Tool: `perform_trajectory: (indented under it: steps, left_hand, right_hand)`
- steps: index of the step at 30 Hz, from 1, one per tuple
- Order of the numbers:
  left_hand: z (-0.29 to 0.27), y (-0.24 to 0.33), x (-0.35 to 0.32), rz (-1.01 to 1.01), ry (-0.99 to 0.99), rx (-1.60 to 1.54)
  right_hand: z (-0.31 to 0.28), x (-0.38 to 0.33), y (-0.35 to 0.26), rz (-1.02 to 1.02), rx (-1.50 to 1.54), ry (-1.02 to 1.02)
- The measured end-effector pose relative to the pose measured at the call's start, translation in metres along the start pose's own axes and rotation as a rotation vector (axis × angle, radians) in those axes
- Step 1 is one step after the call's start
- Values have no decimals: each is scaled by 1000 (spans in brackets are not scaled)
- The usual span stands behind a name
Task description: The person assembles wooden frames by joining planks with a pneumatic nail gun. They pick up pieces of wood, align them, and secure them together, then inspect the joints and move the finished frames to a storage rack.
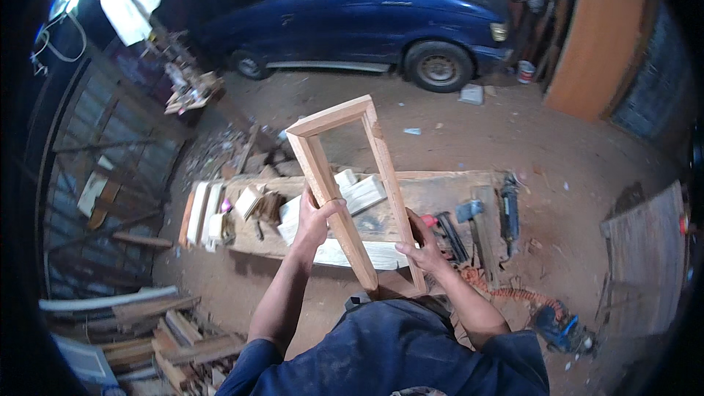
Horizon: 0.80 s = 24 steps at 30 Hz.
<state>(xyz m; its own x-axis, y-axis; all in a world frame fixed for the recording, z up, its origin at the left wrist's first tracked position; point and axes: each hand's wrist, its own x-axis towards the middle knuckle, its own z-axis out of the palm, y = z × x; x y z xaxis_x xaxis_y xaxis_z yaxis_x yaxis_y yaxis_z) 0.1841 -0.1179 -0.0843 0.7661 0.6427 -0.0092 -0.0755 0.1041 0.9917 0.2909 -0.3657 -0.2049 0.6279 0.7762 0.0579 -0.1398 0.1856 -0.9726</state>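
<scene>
Between my two hands I hold a rectangular wooden frame (pixel 338 233), pale and bare, with mitred corners at its far end. It is tilted, its near end close to my waist and its far end raised over the bench. My left hand (pixel 317 218) is closed around the left long rail, about midway along. The right long rail is gripped by my right hand (pixel 425 248), nearer to my body. Below the frame, white-faced boards (pixel 367 195) and a long pale plank (pixel 367 253) lie on the wooden workbench (pixel 425 198).
On the bench's right are a hammer (pixel 475 224) and a black nail gun (pixel 509 213); an orange coiled hose (pixel 513 293) trails down to the dirt floor. Wood blocks (pixel 249 203) sit at its left. Scrap lumber (pixel 169 337) is piled lower left. A blue van (pixel 330 29) stands beyond.
</scene>
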Motion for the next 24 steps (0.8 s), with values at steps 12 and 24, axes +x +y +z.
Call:
perform_trajectory:
  steps: [12, 24]
  left_hand:
    - [48, 6, -70, 175, -282, -61]
    - [171, 73, -296, 132, -959, -454]
  right_hand:
    - [65, -179, -62, -231, -225, 653]
    - [183, -428, -98, -255, -842, 1298]
